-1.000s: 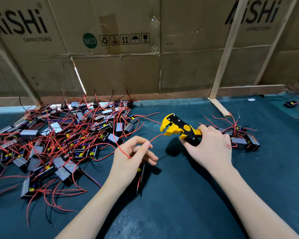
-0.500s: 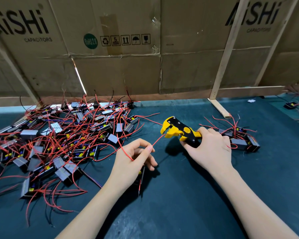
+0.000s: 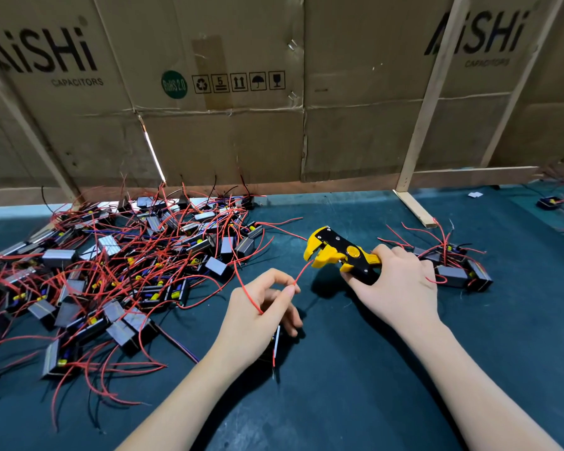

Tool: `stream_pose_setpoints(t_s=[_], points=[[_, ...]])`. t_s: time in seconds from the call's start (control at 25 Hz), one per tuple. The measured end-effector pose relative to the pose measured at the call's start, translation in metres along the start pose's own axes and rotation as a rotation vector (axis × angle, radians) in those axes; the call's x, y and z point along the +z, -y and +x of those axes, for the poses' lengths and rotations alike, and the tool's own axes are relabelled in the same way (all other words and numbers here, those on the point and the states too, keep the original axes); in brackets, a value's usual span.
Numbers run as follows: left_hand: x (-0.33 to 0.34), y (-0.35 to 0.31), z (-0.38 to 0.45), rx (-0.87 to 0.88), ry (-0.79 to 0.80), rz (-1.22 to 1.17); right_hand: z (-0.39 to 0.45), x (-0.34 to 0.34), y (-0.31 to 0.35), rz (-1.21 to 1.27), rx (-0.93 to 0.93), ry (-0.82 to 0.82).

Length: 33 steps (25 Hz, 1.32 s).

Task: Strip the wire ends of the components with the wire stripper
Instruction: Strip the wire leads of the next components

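From the head camera, the left hand (image 3: 258, 315) is pinching a thin red wire (image 3: 302, 271) between thumb and forefinger, while its other fingers are curling around a dark component (image 3: 275, 345) that is mostly hidden under the palm. The free end of this wire is reaching into the yellow head of the wire stripper (image 3: 337, 255); whether the tool is already biting the wire, I cannot tell. The right hand (image 3: 394, 288) is gripping the black and yellow handles of the stripper, just above the dark green worktop (image 3: 355, 385). On the left, a big pile of components (image 3: 118, 275) with tangled red wires is lying on the worktop. A small group of components (image 3: 453, 268) is sitting just beyond the right hand. Behind everything, a cardboard wall (image 3: 241, 92) with wooden slats is standing.
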<state>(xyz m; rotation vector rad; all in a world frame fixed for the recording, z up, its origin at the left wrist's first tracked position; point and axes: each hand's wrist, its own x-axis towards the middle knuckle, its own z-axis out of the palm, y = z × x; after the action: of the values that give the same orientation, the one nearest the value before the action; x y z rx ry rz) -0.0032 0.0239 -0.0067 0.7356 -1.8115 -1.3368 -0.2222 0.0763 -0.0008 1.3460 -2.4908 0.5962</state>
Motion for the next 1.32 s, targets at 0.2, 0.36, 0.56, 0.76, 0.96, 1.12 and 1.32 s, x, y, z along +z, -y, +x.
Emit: stream_pose_setpoints(t_s=[0.2,0.36,0.56,0.76,0.96,1.12,1.32], points=[[0.002,-0.001,-0.001,0.039,-0.042,-0.002,-0.001,0.000,0.000,-0.014,-0.009,-0.006],[0.002,-0.001,0.000,0.056,-0.054,0.032,-0.001,-0.001,0.002,-0.004,-0.026,-0.005],[0.003,-0.001,-0.001,0.033,-0.058,0.061,-0.002,-0.003,0.003,0.032,-0.037,-0.035],[0.002,-0.001,0.000,0.008,-0.063,0.092,-0.003,-0.003,0.004,0.044,-0.039,-0.025],[0.002,-0.002,0.000,0.008,-0.039,0.097,-0.003,-0.009,0.005,0.053,-0.050,-0.029],[0.000,-0.001,-0.002,0.014,-0.019,0.128,-0.004,-0.014,0.005,-0.001,-0.056,0.006],[-0.001,-0.002,-0.002,-0.003,-0.016,0.173,-0.002,-0.016,0.005,-0.101,-0.070,0.038]])
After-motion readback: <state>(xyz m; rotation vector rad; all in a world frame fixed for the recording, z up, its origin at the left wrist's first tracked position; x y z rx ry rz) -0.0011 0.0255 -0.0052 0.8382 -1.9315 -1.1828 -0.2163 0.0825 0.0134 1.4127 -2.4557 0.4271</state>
